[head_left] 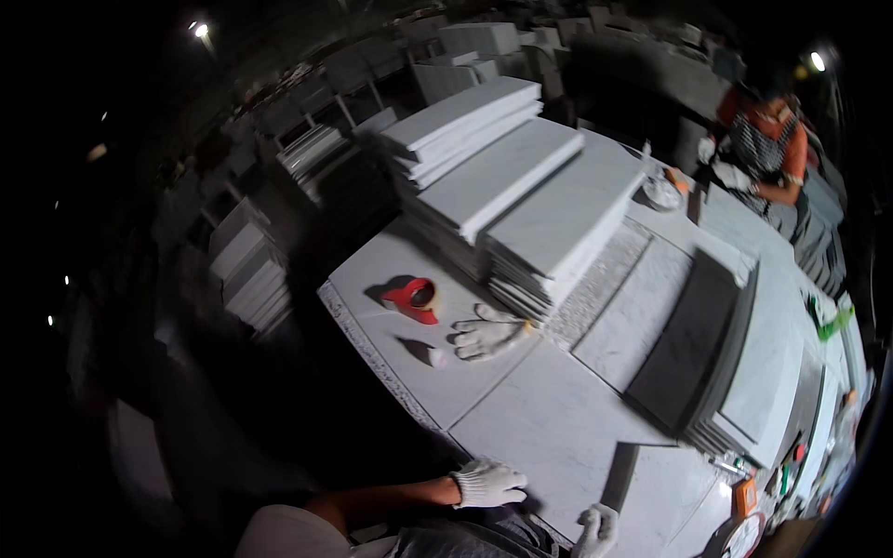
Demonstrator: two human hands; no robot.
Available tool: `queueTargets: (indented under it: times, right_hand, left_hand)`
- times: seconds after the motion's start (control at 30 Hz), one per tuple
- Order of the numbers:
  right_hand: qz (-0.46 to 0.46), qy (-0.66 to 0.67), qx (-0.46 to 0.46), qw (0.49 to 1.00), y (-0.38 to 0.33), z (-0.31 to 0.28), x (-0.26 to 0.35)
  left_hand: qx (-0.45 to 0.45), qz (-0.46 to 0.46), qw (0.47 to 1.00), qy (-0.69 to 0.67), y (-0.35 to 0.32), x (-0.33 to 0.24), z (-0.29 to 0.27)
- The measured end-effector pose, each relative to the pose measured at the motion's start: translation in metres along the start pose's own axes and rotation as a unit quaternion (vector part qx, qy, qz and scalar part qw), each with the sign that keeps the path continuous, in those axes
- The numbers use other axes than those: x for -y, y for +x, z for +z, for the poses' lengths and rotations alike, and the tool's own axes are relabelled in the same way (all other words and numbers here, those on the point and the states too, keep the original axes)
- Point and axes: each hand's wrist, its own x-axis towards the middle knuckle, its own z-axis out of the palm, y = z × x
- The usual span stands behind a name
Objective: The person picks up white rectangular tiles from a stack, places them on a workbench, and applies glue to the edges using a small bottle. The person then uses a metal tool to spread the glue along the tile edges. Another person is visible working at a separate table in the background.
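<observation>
My left hand (pixel 490 483), in a white knit glove, is by the near edge of the stone-topped table (pixel 521 409), its fingers loosely stretched out and nothing seen in them. To its right, my right hand (pixel 596 530), gloved too, has its fingers curled close beside the left edge of a pale stone slab (pixel 674 479). Whether it grips that slab is hard to make out. Farther off on the table lie a spare white glove (pixel 484 333), a red tape dispenser (pixel 414 299) and a small white cone-shaped piece (pixel 436 357).
Stacks of pale slabs (pixel 567 200) rise at the far side, with another slab stack (pixel 758 363) on the right. Small tools and an orange block (pixel 745 497) crowd the lower right. A co-worker (pixel 767 149) in orange sits at the far right. Surroundings are dark.
</observation>
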Motion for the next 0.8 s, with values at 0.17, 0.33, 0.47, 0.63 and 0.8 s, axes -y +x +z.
queueTargets:
  times: [0.17,0.33,0.47,0.63,0.8]
  right_hand:
    - [0.024,-0.017,0.173,0.985,-0.006,0.124,-0.008]
    - [-0.022,-0.173,0.298,0.938,-0.038,0.276,-0.002]
    - [-0.158,-0.244,0.482,0.827,-0.065,0.384,0.034]
    - [-0.149,-0.268,0.537,0.786,-0.073,0.477,0.038]
    - [-0.094,-0.371,0.606,0.698,-0.073,0.571,0.044]
  left_hand:
    - [-0.018,-0.099,0.995,-0.009,-0.107,0.115,0.016]
    - [-0.042,-0.194,0.979,-0.041,-0.213,0.199,-0.012]
    - [-0.123,-0.317,0.935,-0.101,-0.327,0.251,-0.020]
    - [-0.149,-0.443,0.864,-0.188,-0.404,0.304,-0.014]
    - [-0.193,-0.410,0.841,-0.295,-0.415,0.341,-0.002]
